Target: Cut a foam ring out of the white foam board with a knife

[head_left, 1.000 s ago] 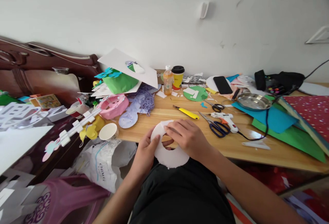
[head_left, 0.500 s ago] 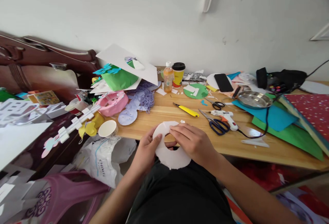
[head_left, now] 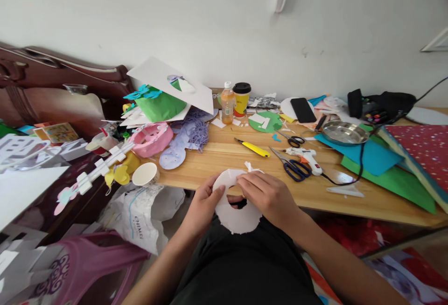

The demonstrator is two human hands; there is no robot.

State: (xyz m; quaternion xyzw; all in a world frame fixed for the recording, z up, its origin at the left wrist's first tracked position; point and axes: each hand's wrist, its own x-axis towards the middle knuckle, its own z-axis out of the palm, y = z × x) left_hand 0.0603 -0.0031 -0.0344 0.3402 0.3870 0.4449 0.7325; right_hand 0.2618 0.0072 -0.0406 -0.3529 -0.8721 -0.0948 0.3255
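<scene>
A white foam-like ring [head_left: 236,221] with a ragged outer edge is held above my lap, in front of the table edge. My left hand [head_left: 209,196] grips its left side, thumb on top and fingers beneath. My right hand [head_left: 268,195] pinches its upper right part with fingertips close to the hole. A small white strip [head_left: 249,167] sticks up just beyond my right fingers; whether it is joined to the ring I cannot tell. On the table beyond lie a yellow utility knife [head_left: 252,148], dark-handled scissors [head_left: 296,169] and a white glue gun [head_left: 308,159].
A paper cup [head_left: 145,174] stands at the table's left edge, near a pink paper hat-like piece [head_left: 150,138]. A drink bottle [head_left: 227,104] and yellow coffee cup [head_left: 241,100] are at the back. Right lie a metal dish [head_left: 345,132], green sheets [head_left: 392,183] and a cable [head_left: 360,169].
The ring has shifted slightly right and down in view with both hands. The white strip beyond my right fingers now stands out more. The table things look unmoved.
</scene>
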